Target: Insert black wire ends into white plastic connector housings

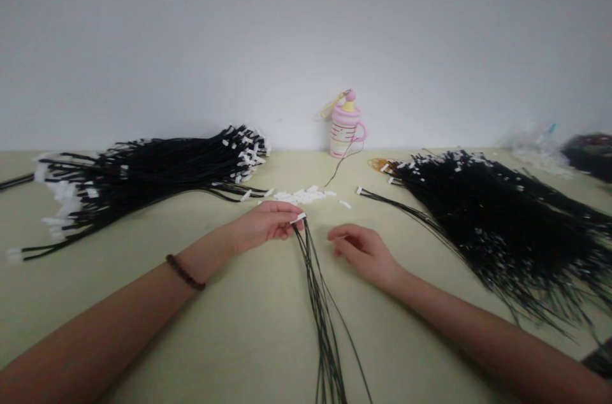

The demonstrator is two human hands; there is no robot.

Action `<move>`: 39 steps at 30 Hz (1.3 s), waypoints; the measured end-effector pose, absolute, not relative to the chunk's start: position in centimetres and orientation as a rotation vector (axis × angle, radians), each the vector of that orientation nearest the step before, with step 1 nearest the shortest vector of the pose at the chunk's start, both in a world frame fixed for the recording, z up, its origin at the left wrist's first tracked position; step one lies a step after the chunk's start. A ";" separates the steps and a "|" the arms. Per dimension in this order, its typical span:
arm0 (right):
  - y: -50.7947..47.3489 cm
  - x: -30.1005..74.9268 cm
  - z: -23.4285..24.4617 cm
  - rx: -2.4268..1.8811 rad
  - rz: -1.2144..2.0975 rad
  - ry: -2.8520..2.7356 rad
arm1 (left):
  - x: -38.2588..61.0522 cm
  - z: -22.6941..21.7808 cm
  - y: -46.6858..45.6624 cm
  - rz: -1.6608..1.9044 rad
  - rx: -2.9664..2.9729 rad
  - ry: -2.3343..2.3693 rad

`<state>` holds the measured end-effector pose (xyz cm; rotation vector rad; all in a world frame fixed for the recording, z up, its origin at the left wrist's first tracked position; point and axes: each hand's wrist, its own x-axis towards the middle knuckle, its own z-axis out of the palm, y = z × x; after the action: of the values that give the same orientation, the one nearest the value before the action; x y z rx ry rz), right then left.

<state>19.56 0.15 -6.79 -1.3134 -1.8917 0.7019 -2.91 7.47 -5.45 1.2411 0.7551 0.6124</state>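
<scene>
Between thumb and fingers, my left hand (265, 224) pinches a white connector (299, 218). From that connector a bundle of thin black wires (319, 308) hangs down toward the near edge of the view. To the right of the wires, my right hand (358, 250) hovers with its fingers curled and the thumb near the index finger. Whether anything small is between those fingertips, I cannot make out. Just beyond my left hand lies a scatter of small white connector pieces (306, 195). A dark beaded bracelet (185, 273) circles my left wrist.
At the left lies a large heap of black cables with white connectors (157, 168). Another pile of black wires (507, 213) spreads over the right side, with one wire set (396, 203) reaching inward. A pink and white cup-shaped item (343, 130) and a clear plastic bag (540, 146) stand near the wall.
</scene>
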 end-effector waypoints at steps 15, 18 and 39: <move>8.2 23.6 -7.8 -1.410 0.255 -1.897 | -2.6 -5.6 7.7 0.660 1.239 0.789; 8.3 24.1 -7.7 -1.405 0.332 -1.949 | -2.2 -5.4 7.4 0.661 1.314 0.843; -2.2 23.9 -4.0 -1.192 1.342 -1.448 | 1.7 -4.5 2.1 0.188 1.499 0.723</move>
<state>23.85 -2.16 -3.98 -1.1918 -1.4481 1.3424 1.65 2.12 -4.53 1.4988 0.7229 0.1879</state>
